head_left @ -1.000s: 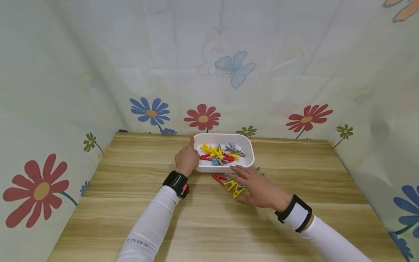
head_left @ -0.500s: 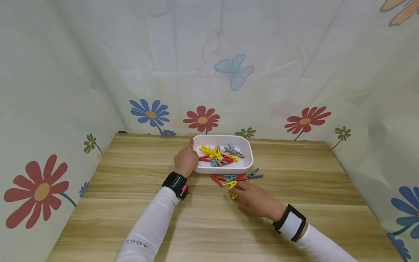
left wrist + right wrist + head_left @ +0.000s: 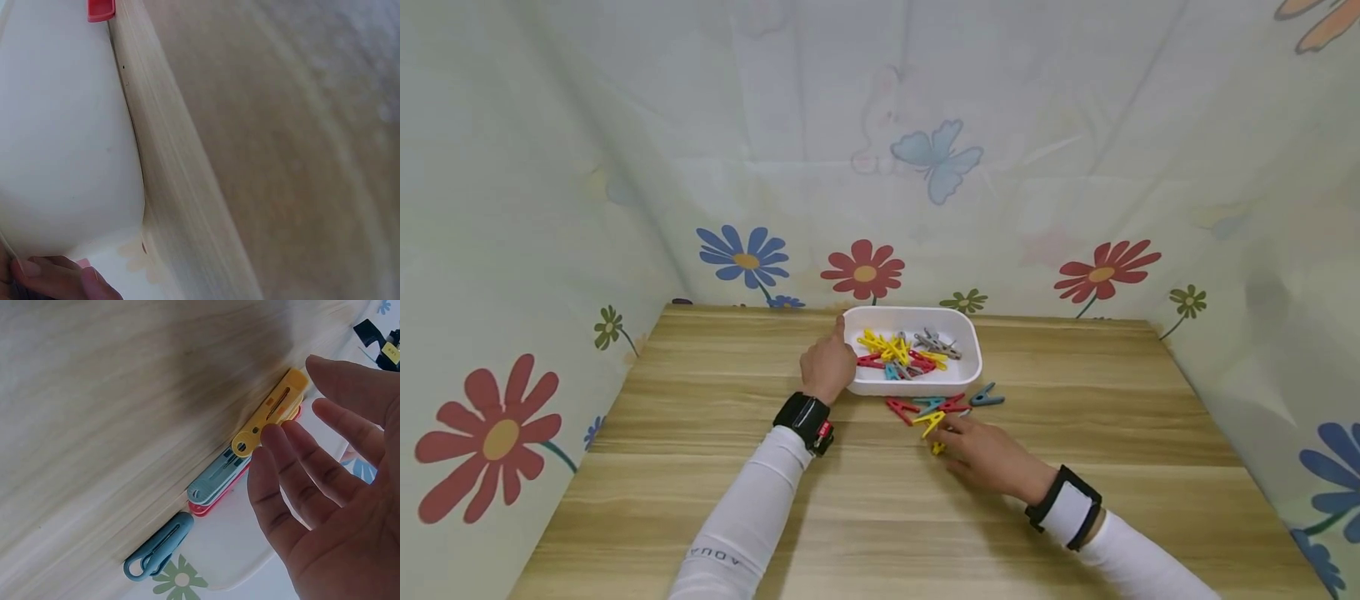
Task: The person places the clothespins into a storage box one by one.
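Note:
My left hand [image 3: 829,364] grips the left end of a white plastic tray [image 3: 917,389]; its fingers [image 3: 53,279] curl at the tray's end in the left wrist view. Yellow, red, grey and blue clothespins [image 3: 891,347] lie in the tray. In front of it my right hand [image 3: 988,454] hovers low, with loosely bent fingers [image 3: 300,478] and the thumb apart. Its fingertips are right at a yellow clothespin [image 3: 272,412]. Beside that lie a red clothespin [image 3: 900,410], a light blue clothespin [image 3: 215,478] and a darker blue clothespin [image 3: 987,395]. The right hand partly covers some clothespins in the head view.
The tray stands near the back edge of a wood-grain table [image 3: 737,350]. Behind and at both sides hangs a pale curtain [image 3: 775,125] printed with flowers and a butterfly.
My right hand has drawn back from the tray's front edge, down toward the yellow clothespins, uncovering the red and blue ones. The left hand stays on the tray.

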Demonstrator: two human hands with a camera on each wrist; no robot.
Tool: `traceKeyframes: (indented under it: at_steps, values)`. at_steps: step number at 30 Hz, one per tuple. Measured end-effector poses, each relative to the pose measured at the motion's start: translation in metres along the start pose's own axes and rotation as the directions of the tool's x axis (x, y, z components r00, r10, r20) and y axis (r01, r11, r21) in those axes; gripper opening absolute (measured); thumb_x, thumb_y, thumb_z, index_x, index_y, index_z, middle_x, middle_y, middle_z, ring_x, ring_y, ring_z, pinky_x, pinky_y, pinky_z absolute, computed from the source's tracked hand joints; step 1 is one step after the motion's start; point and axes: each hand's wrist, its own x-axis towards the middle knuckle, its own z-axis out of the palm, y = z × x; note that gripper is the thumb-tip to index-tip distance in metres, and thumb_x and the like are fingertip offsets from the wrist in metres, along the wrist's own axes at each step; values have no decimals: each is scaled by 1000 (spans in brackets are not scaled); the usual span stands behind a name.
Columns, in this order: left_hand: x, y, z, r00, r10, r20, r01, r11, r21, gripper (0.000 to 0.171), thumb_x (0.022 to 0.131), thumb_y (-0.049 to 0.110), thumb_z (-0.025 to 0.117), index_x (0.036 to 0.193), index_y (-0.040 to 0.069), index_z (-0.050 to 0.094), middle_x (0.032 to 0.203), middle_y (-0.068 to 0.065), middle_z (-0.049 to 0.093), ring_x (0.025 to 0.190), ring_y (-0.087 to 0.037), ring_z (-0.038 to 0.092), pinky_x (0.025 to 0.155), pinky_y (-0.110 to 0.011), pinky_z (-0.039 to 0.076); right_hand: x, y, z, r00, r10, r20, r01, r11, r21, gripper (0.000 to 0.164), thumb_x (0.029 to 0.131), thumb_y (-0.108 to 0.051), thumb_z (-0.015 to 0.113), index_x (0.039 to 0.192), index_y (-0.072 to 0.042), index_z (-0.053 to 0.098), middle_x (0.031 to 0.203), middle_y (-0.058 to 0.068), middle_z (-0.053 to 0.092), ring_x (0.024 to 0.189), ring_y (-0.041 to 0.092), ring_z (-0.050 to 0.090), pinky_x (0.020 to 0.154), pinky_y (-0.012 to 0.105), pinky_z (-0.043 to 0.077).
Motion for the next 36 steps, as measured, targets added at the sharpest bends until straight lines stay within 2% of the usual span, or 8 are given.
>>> traceKeyframes:
  at_steps: [9, 16, 24, 31, 36]
  values:
    - [1, 4, -2, 1000, -5, 2, 5, 1000, -8, 63, 97, 26, 54, 155, 16, 31, 58, -6, 50, 48, -25, 51, 44, -30, 34, 1, 2, 0, 999, -20, -32, 19, 1000, -11, 37, 85, -20, 76, 120, -15, 67, 113, 6, 62, 98, 20, 65, 78, 39, 56]
    - [-2, 2, 0, 1000, -7, 12, 7, 1000, -14, 63, 97, 25, 54, 155, 17, 30, 63, -8, 54, 51, -26, 52, 47, -30, 36, -2, 1, 5, 999, -27, -46, 27, 1000, -10, 38, 83, -18, 77, 120, -16, 67, 112, 6, 60, 87, 18, 65, 71, 35, 55]
    - [-4, 0, 2, 1000, -17, 16, 17, 1000, -8, 63, 98, 26, 53, 156, 18, 30, 62, -8, 53, 49, -25, 51, 46, -30, 33, -4, -3, 8, 999, 14, -44, -15, 1000, -16, 39, 83, -16, 77, 121, -18, 66, 110, 4, 60, 79, 16, 63, 64, 32, 52]
    - [-4, 0, 1, 1000, -20, 15, 20, 1000, -10, 63, 98, 26, 53, 156, 18, 30, 61, -8, 54, 49, -26, 52, 46, -30, 34, -3, -4, 6, 997, 64, -44, -65, 998, -13, 38, 83, -14, 76, 120, -19, 67, 111, 4, 60, 80, 15, 63, 64, 32, 52]
    - [-3, 0, -2, 1000, -10, 19, 10, 1000, -9, 63, 98, 26, 52, 156, 17, 29, 61, -8, 52, 49, -25, 52, 46, -30, 34, -3, -2, 8, 996, 57, -72, -59, 998, -22, 32, 83, -11, 75, 114, -17, 69, 98, 0, 61, 75, 14, 60, 60, 29, 48]
